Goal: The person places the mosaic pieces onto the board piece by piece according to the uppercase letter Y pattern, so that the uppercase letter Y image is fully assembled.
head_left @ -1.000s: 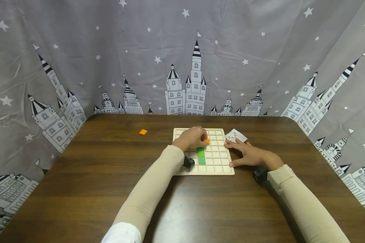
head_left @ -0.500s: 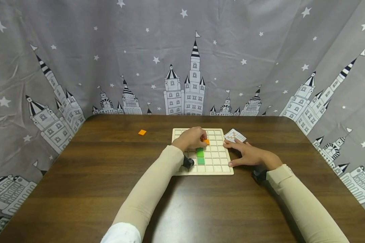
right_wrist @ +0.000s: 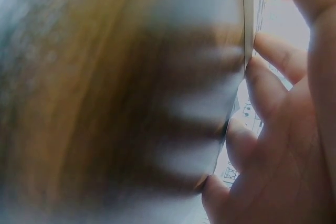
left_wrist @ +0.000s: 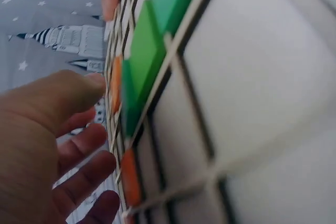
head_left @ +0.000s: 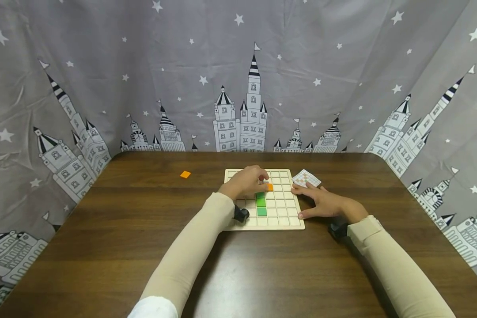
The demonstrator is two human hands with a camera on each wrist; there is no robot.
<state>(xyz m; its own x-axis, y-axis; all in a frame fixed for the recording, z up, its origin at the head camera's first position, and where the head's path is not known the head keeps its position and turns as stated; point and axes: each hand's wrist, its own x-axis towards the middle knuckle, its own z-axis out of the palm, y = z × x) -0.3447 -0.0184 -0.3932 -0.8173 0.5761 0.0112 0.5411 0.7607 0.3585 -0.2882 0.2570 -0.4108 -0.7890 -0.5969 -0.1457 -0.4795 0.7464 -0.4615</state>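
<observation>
Our left hand [head_left: 247, 181] sits over the upper middle of the grid board [head_left: 287, 215], fingers loosely bent, tips touching or just beside an orange tile [head_left: 270, 187] in a cell near frame centre. In the left-wrist view the fingers [left_wrist: 79, 156] spread relaxed next to an orange tile [left_wrist: 129, 178]; no pinch shows, so we read the grip as open, resting at the tile, not clamped on it. Our right hand [head_left: 325, 202] lies flat, fingers straight, along the board's right edge, thumb at the lower right corner. Its grip is open too, bracing the board. The right-wrist view is blurry but shows fingertips [right_wrist: 239, 140] against the board edge.

Just below the orange tile, green tiles [head_left: 261, 203] fill a short column in the middle of the board. A patterned card [head_left: 306, 178] lies on the counter [head_left: 143, 247] just beyond the right hand, upper right of the board. A 2nd orange tile [head_left: 185, 174] lies loose on the counter, well apart to the upper left.

Progress, as we judge it: early. A few green cells done, approx. 1 orange being seated, most cells bare, and at least 1 tile not yet on the board.
</observation>
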